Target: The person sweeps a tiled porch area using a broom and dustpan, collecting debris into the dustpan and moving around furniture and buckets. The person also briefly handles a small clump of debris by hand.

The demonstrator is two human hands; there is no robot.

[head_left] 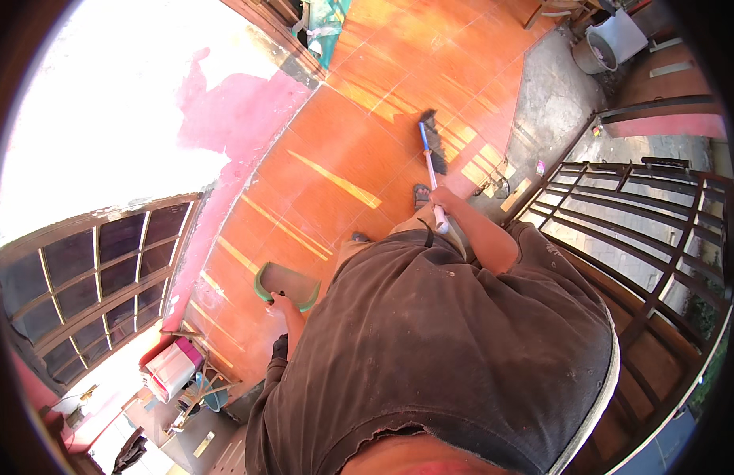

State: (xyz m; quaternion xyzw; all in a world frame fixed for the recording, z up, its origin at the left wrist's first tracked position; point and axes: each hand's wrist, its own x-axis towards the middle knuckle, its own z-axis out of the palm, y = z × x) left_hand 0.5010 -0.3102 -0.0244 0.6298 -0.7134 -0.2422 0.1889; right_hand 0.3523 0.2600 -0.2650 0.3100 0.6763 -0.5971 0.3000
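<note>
My right hand point(444, 201) grips the pale handle of a broom point(430, 162), whose dark bristle head point(433, 138) rests on the orange tiled floor point(327, 142) in front of me, beside my sandaled foot point(421, 194). My left hand point(281, 303), lower and to the left, is closed on a green dustpan point(295, 281) held out over the tiles. My dark shirt covers much of the lower middle of the view, and bands of sunlight lie across the floor.
A pink-and-white wall point(216, 127) with barred windows point(98, 277) runs along the left, above a chair holding items point(173, 368) at lower left. A dark metal gate point(636, 229) stands close on my right. Buckets point(592, 55) and concrete paving point(553, 103) are at upper right.
</note>
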